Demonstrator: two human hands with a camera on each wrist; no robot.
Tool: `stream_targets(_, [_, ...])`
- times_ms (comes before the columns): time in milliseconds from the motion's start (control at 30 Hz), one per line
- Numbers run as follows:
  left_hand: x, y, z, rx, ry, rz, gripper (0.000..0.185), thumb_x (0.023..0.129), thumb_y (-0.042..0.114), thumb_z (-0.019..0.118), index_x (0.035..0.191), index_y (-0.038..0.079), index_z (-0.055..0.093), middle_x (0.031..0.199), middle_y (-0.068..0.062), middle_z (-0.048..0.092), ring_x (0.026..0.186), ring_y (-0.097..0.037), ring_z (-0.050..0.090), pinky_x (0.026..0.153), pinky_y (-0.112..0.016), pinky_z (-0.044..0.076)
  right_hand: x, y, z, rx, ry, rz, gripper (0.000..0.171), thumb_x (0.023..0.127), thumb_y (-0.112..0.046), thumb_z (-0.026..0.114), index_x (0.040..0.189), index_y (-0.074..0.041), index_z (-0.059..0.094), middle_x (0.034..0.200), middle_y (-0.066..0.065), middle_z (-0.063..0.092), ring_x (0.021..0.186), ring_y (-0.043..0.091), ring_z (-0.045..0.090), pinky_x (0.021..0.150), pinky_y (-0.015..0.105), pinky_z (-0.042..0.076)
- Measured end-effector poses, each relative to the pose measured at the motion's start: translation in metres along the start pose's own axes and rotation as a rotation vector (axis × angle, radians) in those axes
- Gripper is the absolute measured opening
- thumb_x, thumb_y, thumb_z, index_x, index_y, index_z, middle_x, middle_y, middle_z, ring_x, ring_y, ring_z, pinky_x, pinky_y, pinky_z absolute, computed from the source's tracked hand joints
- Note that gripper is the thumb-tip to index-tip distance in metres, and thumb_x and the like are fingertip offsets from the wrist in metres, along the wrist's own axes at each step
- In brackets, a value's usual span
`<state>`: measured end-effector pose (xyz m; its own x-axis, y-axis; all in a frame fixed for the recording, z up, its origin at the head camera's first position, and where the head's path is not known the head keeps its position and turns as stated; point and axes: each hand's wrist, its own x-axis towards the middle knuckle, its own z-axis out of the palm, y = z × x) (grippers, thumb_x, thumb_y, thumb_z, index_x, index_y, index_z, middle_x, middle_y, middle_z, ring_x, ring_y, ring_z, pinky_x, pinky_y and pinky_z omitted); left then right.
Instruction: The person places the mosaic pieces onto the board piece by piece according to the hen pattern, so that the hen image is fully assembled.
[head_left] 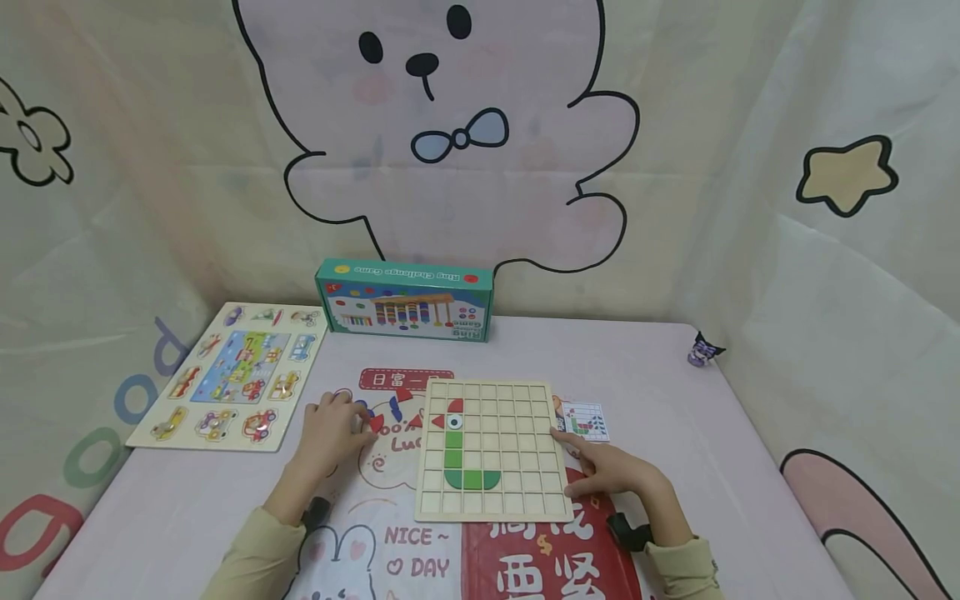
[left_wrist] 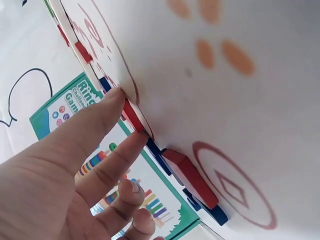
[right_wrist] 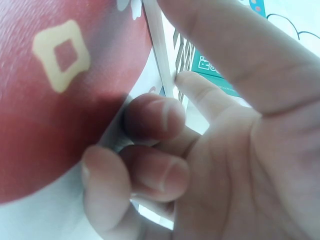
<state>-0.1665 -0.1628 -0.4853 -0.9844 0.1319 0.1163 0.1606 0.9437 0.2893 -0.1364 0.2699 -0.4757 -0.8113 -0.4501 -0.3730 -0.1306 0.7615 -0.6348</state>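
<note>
A square wooden grid board (head_left: 517,417) lies in the middle, with red, white and green pieces laid in its cells as a bird-like figure (head_left: 453,450). Left of it, my left hand (head_left: 330,429) pinches a red block (left_wrist: 132,116) between thumb and index finger, low at the table surface. Other red and dark blue blocks (left_wrist: 190,177) lie close by in the left wrist view. My right hand (head_left: 618,471) touches the board's right edge with thumb and index fingertip spread apart; its other fingers (right_wrist: 155,117) are loosely bent and hold nothing.
A small pattern card (head_left: 588,421) lies right of the board, partly covered. At the back stands a green Ring Challenge Game box (head_left: 405,304). A picture puzzle board (head_left: 288,417) lies at the left, and a small purple wrapper (head_left: 703,350) at the far right corner.
</note>
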Motion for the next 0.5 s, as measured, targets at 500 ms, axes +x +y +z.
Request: stream_targets(500, [0.0022, 0.008, 0.0034, -0.032, -0.023, 0.028, 0.027, 0.065, 0.033, 0.081, 0.082, 0.015, 0.07, 0.085, -0.003, 0.055, 0.091, -0.026, 0.044, 0.081, -0.052, 0.033, -0.0003, -0.0007, 0.0004, 0.045, -0.01, 0.017, 0.087, 0.073, -0.036, 0.076, 0.145, -0.019, 0.029, 0.126, 0.019, 0.05, 0.09, 0.02, 0.057, 0.071, 0.037, 0.053])
